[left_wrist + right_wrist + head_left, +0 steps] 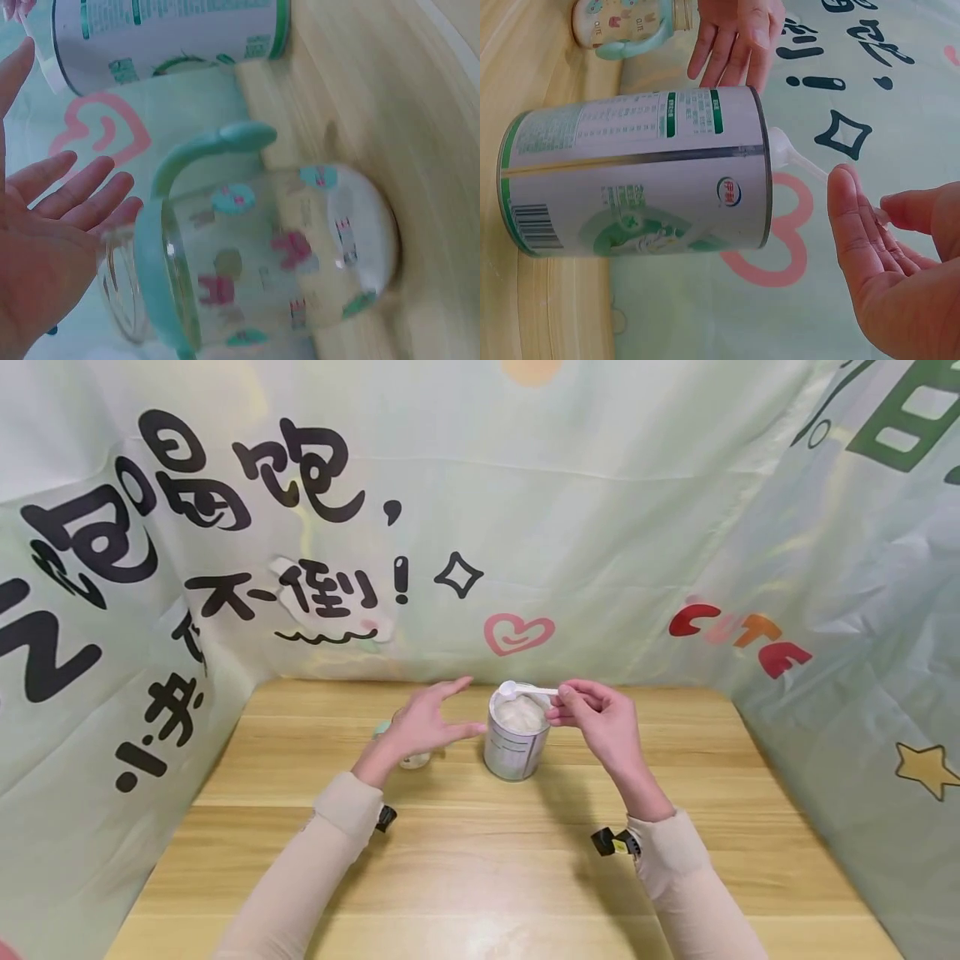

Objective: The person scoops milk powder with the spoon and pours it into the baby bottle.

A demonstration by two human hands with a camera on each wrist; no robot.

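A tall can [512, 755] with its top uncovered stands on the table, and pale powder [522, 720] fills much of what shows inside. Between thumb and fingers, my right hand [606, 727] pinches the handle of a small white scoop [508, 690], whose bowl is at the can's rim. My left hand [422, 723] is spread to the left of the can, holding nothing. Close by that hand a clear baby bottle [247, 262] with a teal collar and teal handle stands upright, its neck uncapped. In the head view the left hand hides most of this bottle.
The wooden table [465, 877] ends against a pale printed cloth [600, 543] at the back and sides. Black lettering, a pink heart and coloured letters mark the cloth. A small dark device [615, 842] is strapped at the right wrist.
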